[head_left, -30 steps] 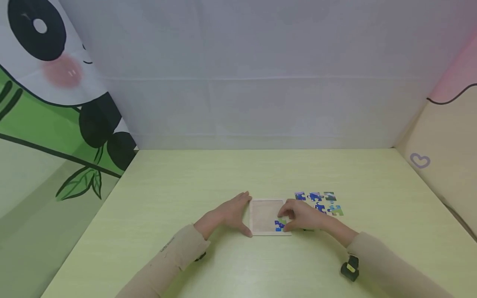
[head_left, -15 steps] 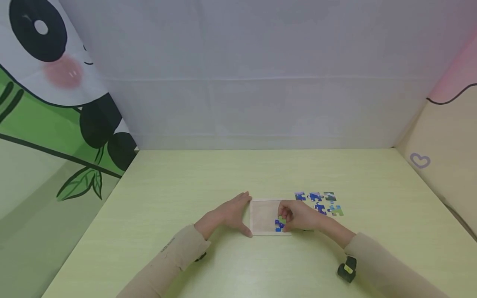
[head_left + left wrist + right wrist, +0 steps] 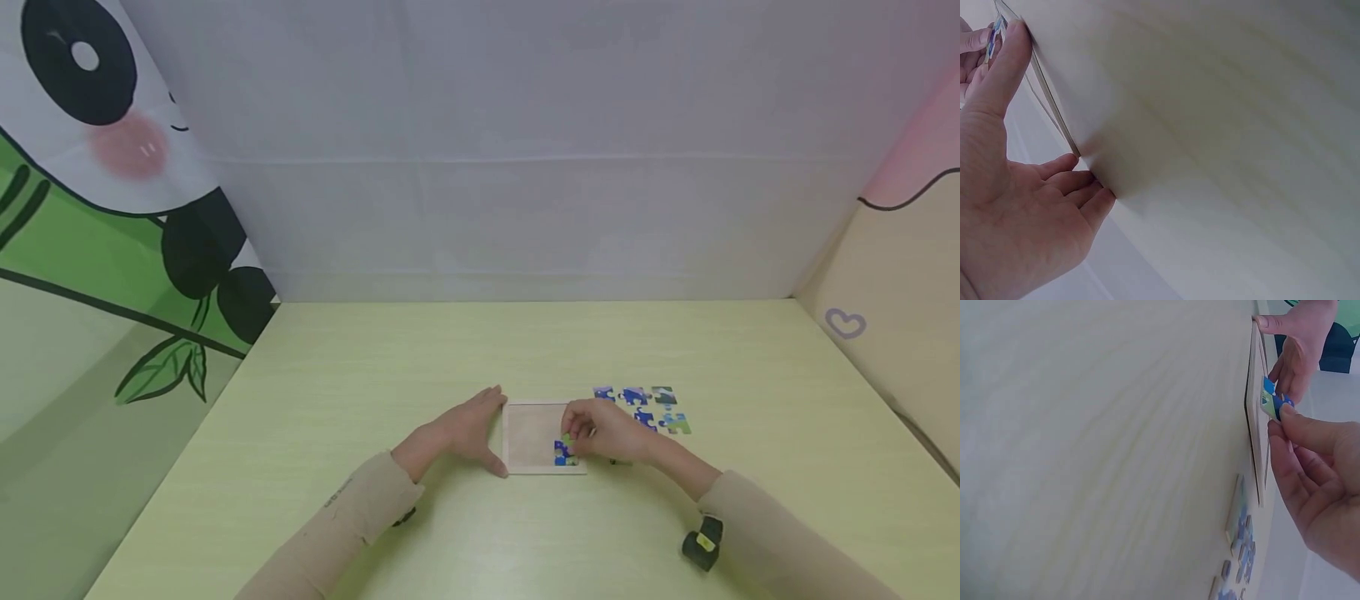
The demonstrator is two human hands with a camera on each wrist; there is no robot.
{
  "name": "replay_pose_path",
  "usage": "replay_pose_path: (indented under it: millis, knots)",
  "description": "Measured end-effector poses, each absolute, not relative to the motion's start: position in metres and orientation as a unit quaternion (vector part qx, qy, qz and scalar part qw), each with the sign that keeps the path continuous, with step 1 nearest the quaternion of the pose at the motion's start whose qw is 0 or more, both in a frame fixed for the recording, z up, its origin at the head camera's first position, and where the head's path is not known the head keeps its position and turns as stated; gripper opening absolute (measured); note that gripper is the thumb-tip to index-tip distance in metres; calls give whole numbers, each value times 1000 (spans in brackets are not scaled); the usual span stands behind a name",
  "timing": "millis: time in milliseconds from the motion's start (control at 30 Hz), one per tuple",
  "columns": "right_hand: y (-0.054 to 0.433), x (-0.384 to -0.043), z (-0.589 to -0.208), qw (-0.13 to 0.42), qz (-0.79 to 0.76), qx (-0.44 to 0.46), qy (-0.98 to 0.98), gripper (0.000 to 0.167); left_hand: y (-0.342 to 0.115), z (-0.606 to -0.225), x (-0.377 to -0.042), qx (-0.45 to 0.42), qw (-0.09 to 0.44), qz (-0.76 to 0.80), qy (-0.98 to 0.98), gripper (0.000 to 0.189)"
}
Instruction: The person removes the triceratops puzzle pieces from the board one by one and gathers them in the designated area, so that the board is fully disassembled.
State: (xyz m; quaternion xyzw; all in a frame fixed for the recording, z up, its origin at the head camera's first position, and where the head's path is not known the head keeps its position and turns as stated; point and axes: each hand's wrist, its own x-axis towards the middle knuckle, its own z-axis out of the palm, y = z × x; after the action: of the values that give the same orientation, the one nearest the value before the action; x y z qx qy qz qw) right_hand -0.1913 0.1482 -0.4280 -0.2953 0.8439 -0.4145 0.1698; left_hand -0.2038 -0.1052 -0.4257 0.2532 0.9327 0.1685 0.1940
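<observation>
My right hand [image 3: 606, 429] pinches a blue and green jigsaw piece [image 3: 1272, 400] between thumb and fingertips. In the head view the piece overlaps the near right corner of a shallow wooden puzzle tray [image 3: 531, 439]; in the right wrist view it stands tilted, close over the tray's surface. Along the tray's left side lies my left hand [image 3: 472, 432], fingers extended and thumb spread wide. Its thumb touches the near left corner, while the fingertips [image 3: 1104, 194] rest by the far left corner, down on the table.
Several loose jigsaw pieces [image 3: 643, 419] lie on the pale wooden table [image 3: 360, 358] right of the tray, partly behind my right hand. A white cloth wall [image 3: 525, 208] rises at the table's back edge, with printed panels at both sides.
The jigsaw piece has turned slightly in my right fingers, and its green part now points up more. My right fingers have shifted a little on it. My left hand and the tray stay put.
</observation>
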Motion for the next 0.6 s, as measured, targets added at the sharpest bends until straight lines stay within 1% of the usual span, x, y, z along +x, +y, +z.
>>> replay_pose_path:
  millis: [100,333,533,600]
  knots:
    - [153,-192,-425,167,-423,-297,840,16,-105,-425,-203,254,194,166,933,109]
    - [174,-195,-419,141,-421,-303,843,18,-104,-423,-203,255,195,156,934,110]
    - [199,-197,-414,143,-410,-289,853,17,-105,-424,-204,258,197,156,933,111]
    - [208,-197,-414,133,-405,-282,859,18,-105,-424,-204,257,197,155,933,111]
